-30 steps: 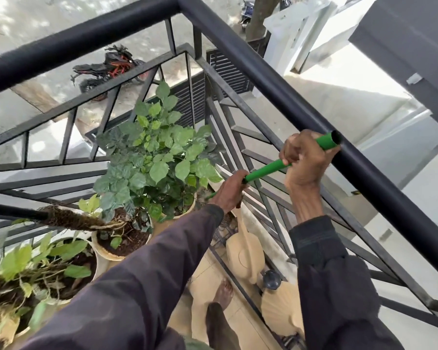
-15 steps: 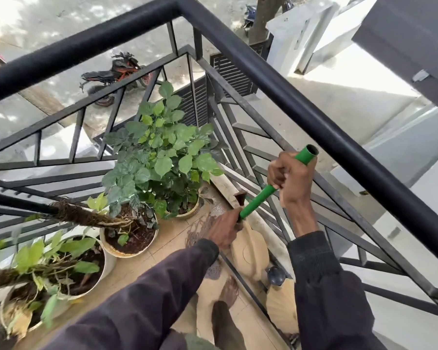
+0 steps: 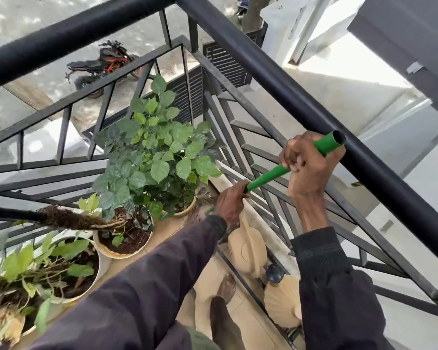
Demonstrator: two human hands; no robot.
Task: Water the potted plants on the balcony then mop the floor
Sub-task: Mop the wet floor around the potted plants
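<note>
Presently, with pots (image 3: 123,255) crowding the floor (image 3: 168,229) at left, the left hand (image 3: 229,203) wrapped tight round the mop handle (image 3: 266,179) low down and the right hand (image 3: 306,165) clenched near its top, a hard stroke could topple a pot or strike the railing (image 3: 364,161).

Left grip (image 3: 229,202), right grip (image 3: 309,168) around green handle (image 3: 268,176)

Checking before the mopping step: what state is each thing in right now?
Green handle: tilted, top end by rail, lower end hidden.
Left hand: grips handle low down.
Right hand: grips handle near top.
Watering can: on floor, unheld.
Pots: upright on floor.
</note>
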